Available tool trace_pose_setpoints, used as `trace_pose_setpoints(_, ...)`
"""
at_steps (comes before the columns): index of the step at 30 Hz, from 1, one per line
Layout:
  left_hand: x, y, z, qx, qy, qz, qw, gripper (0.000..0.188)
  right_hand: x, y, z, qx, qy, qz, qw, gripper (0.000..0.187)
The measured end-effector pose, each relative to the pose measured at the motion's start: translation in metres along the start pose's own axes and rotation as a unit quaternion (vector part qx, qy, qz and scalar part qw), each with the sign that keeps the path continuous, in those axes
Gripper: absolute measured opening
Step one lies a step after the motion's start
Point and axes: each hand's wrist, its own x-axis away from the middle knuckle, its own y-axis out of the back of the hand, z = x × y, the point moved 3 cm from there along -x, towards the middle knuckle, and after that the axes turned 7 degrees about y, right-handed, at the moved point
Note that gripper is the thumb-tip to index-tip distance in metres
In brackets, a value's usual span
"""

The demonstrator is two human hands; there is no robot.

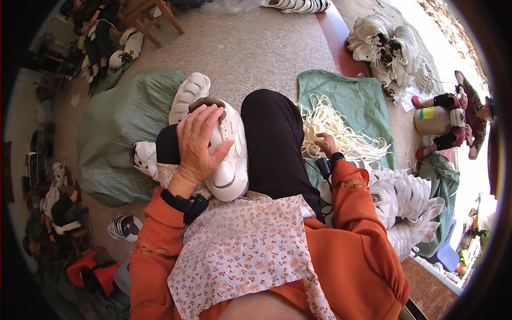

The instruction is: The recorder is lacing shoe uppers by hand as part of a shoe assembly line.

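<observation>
Where the fingers of the left hand (198,143) spread flat over the upper of a white sneaker (228,154), they press it down onto the lap rather than closing around it; thumb lies toward the lace side, palm over the collar.

Item: white sneaker, one in hand, resting sole-out across the left thigh, toe toward the body. Judged light, with a soft mesh upper that gives under pressure and a stiffer moulded sole; best taken at the heel or around the midfoot, where the sole gives the fingers something firm.

Item: right hand (325,143), fingers curled into a heap of white laces (341,133), apparently pinching a strand or two; exact grip too small to tell. Laces judged limp, light, prone to tangle; take one by its tip.

Item: second white shoe (189,95), sole up, just beyond the held sneaker; a third (144,157) beside the left knee. Three near the left hand, counted.

Item: green cloth (368,101), one, under the laces. Green sack (117,138), one, on the person's left.

Item: stacked white soles or shoes (410,205) by the right elbow, too many and overlapped to count; another pile (386,45) farther off.

Item: floral apron (245,250), one, across the lap.

Item: another person (453,117) seated at the right, well apart.
</observation>
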Motion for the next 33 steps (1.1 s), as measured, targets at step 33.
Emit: trace_pose_setpoints(33,-0.015,0.099,-0.07,0.343,-0.052,0.042,0.937,0.086,0.241,0.063,0.498,-0.015,0.453,0.237,0.859,0.016)
